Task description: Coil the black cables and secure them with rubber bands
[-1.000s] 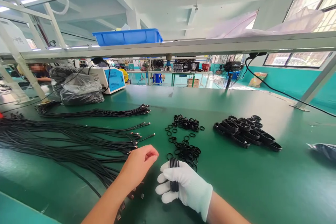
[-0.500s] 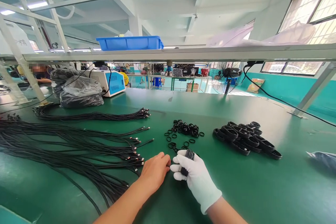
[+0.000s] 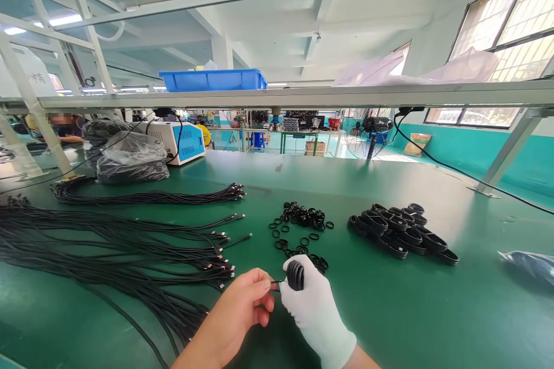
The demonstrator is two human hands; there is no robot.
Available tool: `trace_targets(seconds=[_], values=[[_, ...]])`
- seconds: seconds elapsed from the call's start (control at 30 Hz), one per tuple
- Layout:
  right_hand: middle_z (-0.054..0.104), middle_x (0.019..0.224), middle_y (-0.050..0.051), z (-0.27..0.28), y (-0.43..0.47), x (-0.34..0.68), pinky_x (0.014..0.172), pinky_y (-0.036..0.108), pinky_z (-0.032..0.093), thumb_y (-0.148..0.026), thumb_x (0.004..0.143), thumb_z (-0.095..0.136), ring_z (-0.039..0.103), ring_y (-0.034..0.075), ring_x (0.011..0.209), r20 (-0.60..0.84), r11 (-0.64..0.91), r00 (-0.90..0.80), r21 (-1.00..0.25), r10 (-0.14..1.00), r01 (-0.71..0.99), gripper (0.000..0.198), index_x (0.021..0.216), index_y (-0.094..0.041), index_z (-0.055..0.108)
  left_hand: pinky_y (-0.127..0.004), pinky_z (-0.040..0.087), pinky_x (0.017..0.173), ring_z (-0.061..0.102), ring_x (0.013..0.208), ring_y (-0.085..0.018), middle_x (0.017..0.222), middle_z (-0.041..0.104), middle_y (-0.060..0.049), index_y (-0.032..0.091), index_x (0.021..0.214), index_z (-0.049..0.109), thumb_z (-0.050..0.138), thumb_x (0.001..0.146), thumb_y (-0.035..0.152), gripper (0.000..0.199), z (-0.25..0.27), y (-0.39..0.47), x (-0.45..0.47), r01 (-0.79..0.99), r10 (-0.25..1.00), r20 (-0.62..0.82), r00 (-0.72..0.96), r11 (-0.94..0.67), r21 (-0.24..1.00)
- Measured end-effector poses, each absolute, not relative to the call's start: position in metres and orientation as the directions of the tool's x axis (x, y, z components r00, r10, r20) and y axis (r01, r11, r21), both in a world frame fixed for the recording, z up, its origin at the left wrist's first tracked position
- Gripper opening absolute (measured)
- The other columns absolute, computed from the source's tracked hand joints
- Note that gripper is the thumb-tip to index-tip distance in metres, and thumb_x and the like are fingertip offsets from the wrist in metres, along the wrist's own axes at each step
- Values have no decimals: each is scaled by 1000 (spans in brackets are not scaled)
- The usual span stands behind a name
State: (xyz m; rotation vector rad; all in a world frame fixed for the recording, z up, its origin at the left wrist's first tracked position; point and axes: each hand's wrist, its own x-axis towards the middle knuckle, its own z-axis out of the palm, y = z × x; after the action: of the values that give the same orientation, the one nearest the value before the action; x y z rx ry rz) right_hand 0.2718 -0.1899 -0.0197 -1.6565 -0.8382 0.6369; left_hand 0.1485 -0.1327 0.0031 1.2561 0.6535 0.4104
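Note:
In my gloved right hand (image 3: 309, 311) is a coiled black cable (image 3: 295, 275), its loops bundled tight and showing above the fingers. My bare left hand (image 3: 244, 311) meets it from the left, thumb and forefinger pinching a thin black band (image 3: 274, 282) that looks like one of the rings; part of it is hidden at the glove. Just beyond both hands lies a loose pile of small black rings (image 3: 305, 216), with several scattered nearer the glove. Long black cables (image 3: 142, 265) with metal plugs stretch across the table on the left.
Coiled cables (image 3: 400, 230) are heaped at the right on the green table (image 3: 389, 311). A separate cable bundle (image 3: 151, 196), a plastic bag (image 3: 130, 155) and a white-and-blue machine (image 3: 184, 141) stand at back left. Overhead, a shelf (image 3: 303, 97) carries a blue tray (image 3: 212, 79).
My left hand has turned and lifted from the table, now pinching a thin black band against the bundle. My right hand has rotated, so the coil's loops face me. The view has shifted slightly.

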Motion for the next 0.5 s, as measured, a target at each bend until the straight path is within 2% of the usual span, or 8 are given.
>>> trace_targets(seconds=[0.1, 0.17, 0.27, 0.33, 0.4, 0.5], values=[[44, 58, -4, -15, -195, 269, 51, 26, 34, -16, 60, 51, 38, 12, 56, 36, -150, 550, -945, 835, 290, 14, 72, -22, 45, -22, 33, 52, 44, 56, -8, 83, 57, -2, 18, 74, 47, 48, 77, 35, 18, 12, -131, 139, 39, 566, -171, 807, 238, 971], [43, 58, -5, -13, -198, 265, 50, 25, 33, -17, 62, 50, 38, 11, 54, 32, -141, 501, -943, 865, 303, 15, 75, -23, 46, -22, 31, 51, 42, 51, -8, 73, 61, 0, 19, 74, 46, 46, 79, 31, 13, 15, -125, 135, 184, 573, -167, 803, 28, 983], [46, 60, -4, -10, -203, 260, 49, 25, 35, -17, 64, 48, 39, 11, 53, 45, -128, 461, -932, 886, 338, 15, 78, -23, 49, -24, 33, 58, 49, 59, -13, 63, 63, 3, 21, 72, 51, 49, 75, 23, 4, 23, -116, 131, 436, 591, -167, 789, -348, 830], [48, 61, -4, -8, -204, 259, 51, 25, 37, -18, 63, 50, 40, 11, 55, 69, -100, 431, -928, 900, 358, 15, 78, -23, 50, -25, 35, 65, 54, 73, -17, 67, 64, 4, 22, 67, 58, 53, 71, 23, 5, 33, -115, 128, 509, 572, -174, 802, -499, 701], [48, 61, -4, -4, -204, 260, 53, 25, 38, -18, 63, 52, 42, 11, 56, 57, -81, 388, -940, 920, 331, 19, 82, -21, 52, -26, 34, 69, 54, 81, -20, 68, 63, 3, 24, 64, 64, 60, 67, 27, 5, 44, -116, 126, 567, 586, -192, 787, -564, 601], [50, 58, -6, -1, -201, 263, 45, 24, 38, -19, 62, 56, 46, 10, 49, -132, -167, 274, -980, 953, 107, 37, 99, -18, 50, -27, 34, 68, 53, 79, -22, 66, 61, 3, 27, 71, 67, 65, 63, 30, 9, 53, -120, 124, 620, 647, -181, 741, -555, 554]])
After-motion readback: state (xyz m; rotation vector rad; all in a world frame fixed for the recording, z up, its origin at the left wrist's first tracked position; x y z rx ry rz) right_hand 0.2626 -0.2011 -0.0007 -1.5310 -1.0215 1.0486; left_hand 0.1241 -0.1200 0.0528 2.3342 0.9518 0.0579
